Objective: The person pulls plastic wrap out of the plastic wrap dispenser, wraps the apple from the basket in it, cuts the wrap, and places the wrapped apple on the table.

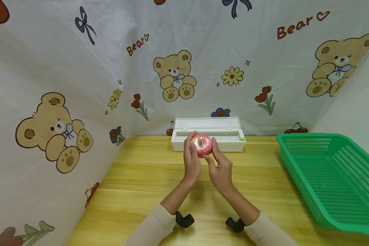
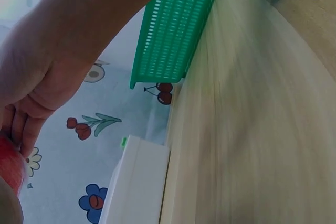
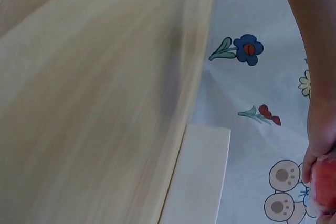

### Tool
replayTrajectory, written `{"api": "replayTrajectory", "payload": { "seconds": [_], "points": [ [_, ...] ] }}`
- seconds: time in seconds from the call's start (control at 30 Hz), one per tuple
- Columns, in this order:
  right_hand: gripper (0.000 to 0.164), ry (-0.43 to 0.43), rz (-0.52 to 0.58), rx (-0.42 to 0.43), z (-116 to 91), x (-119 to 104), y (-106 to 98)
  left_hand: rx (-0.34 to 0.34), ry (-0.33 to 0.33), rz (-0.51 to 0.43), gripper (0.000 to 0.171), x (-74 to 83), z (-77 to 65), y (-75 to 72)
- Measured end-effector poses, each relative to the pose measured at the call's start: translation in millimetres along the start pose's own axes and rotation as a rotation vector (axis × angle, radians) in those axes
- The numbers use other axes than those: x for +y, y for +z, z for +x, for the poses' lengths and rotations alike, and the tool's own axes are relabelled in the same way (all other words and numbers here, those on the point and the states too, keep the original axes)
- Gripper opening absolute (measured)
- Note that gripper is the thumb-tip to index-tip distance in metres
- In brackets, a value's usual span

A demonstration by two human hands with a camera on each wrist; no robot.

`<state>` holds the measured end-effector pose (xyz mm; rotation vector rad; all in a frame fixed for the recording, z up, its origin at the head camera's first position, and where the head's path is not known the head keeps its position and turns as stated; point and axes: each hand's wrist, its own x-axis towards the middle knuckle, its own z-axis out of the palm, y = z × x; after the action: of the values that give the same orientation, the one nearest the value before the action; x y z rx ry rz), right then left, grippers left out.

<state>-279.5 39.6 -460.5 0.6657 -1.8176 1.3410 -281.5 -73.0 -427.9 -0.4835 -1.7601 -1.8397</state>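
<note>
A red apple [image 1: 203,145] is held up in front of the person, its stem end facing the head camera. Glossy clear film covers it, and a loose edge of film shows around the apple [image 3: 324,187] in the right wrist view. The left hand [image 1: 192,165] cups its left side, with the fingers along that side. From the other side, the right hand [image 1: 222,171] grips it between thumb and fingers. Behind the apple stands a long white box [image 1: 227,146] with its lid [image 1: 207,123] raised and a small green tab [image 1: 242,139] at the right end.
A green plastic basket [image 1: 301,186] with perforated sides stands at the right of the wooden table [image 1: 135,184]. A bear-print cloth [image 1: 203,89] hangs behind the table and along its left side. Black wrist mounts [image 1: 184,220] sit under both forearms.
</note>
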Motion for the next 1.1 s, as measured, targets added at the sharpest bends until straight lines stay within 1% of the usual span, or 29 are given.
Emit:
{"api": "replayTrajectory", "payload": {
  "seconds": [0.07, 0.13, 0.2, 0.3, 0.37, 0.43, 0.5, 0.57, 0.7, 0.77, 0.83, 0.9, 0.97, 1.03, 1.1],
  "points": [
    [0.069, -0.02, -0.004, -0.021, 2, 1, -2, 0.003, -0.004, -0.005, 0.039, -8.8, 4.9, -2.9],
    [0.07, -0.03, -0.014, -0.047, 6, 3, -7, 0.005, -0.022, -0.009, 0.039, -18.7, 11.0, -7.1],
    [0.07, -0.025, 0.006, -0.078, 11, 3, -13, -0.014, -0.04, -0.016, 0.04, -25.9, 16.7, -11.6],
    [0.07, 0.024, 0.084, -0.154, 20, -4, -23, -0.095, -0.063, -0.04, 0.044, -29.7, 21.7, -17.4],
    [0.071, 0.083, 0.157, -0.212, 26, -10, -30, -0.158, -0.063, -0.069, 0.048, -31.2, 22.9, -19.5],
    [0.07, 0.137, 0.203, -0.26, 30, -15, -34, -0.195, -0.058, -0.1, 0.051, -32.6, 22.3, -19.8],
    [0.069, 0.181, 0.236, -0.288, 32, -15, -37, -0.188, -0.057, -0.118, 0.055, -33.8, 20.1, -18.8],
    [0.066, 0.203, 0.245, -0.295, 31, -13, -37, -0.144, -0.058, -0.124, 0.063, -35.9, 16.6, -16.9],
    [0.066, 0.225, 0.253, -0.26, 26, 1, -32, -0.033, -0.052, -0.125, 0.08, -37.5, 9.4, -11.3],
    [0.066, 0.224, 0.263, -0.242, 24, 7, -29, 0.011, -0.028, -0.123, 0.084, -37.3, 7.5, -8.8],
    [0.066, 0.224, 0.282, -0.227, 23, 12, -27, 0.032, -0.008, -0.117, 0.084, -36.4, 6.8, -7.4],
    [0.066, 0.22, 0.301, -0.221, 22, 14, -27, 0.035, -0.006, -0.097, 0.082, -34.1, 6.4, -7.7],
    [0.067, 0.22, 0.316, -0.226, 21, 15, -27, 0.016, -0.022, -0.075, 0.079, -30.6, 6.1, -10.1],
    [0.067, 0.225, 0.332, -0.223, 20, 16, -28, -0.043, -0.043, -0.081, 0.079, -26.5, 7.7, -13.1],
    [0.067, 0.23, 0.346, -0.235, 21, 17, -30, -0.116, -0.052, -0.117, 0.081, -23.1, 10.9, -16.3]
  ]
}}
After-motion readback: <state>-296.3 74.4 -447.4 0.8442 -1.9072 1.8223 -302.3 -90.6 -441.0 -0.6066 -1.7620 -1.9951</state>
